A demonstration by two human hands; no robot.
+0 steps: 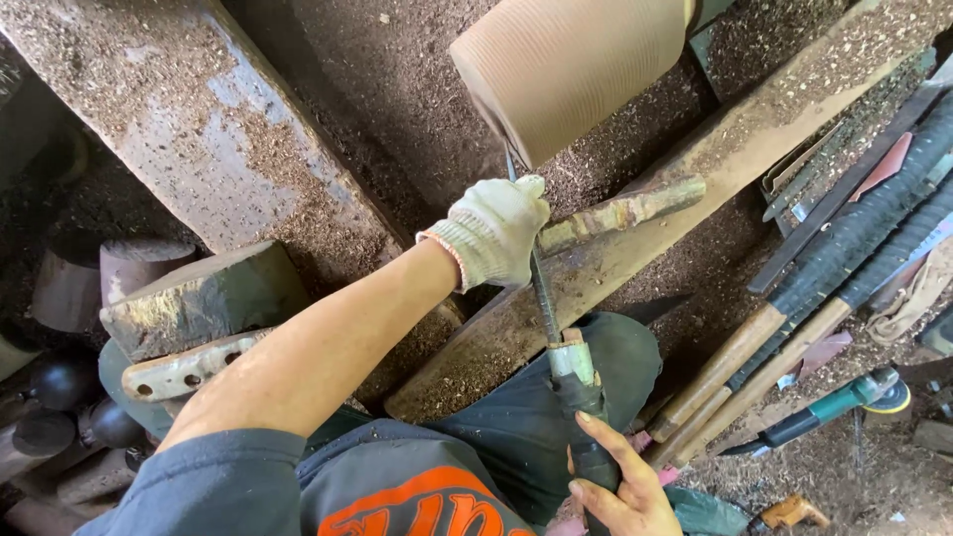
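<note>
A ridged, tan wooden workpiece sits on a lathe at the top of the view. A long turning chisel runs from its cut face down toward me. My left hand, in a white knit glove, grips the chisel's metal shaft close to the wood and rests over a wooden tool rest. My bare right hand holds the chisel's dark wrapped handle near my lap.
Sawdust covers the lathe beams and the floor. Several long-handled turning tools lie at the right, with a green power tool below them. Dark rounded wood pieces stand at the left.
</note>
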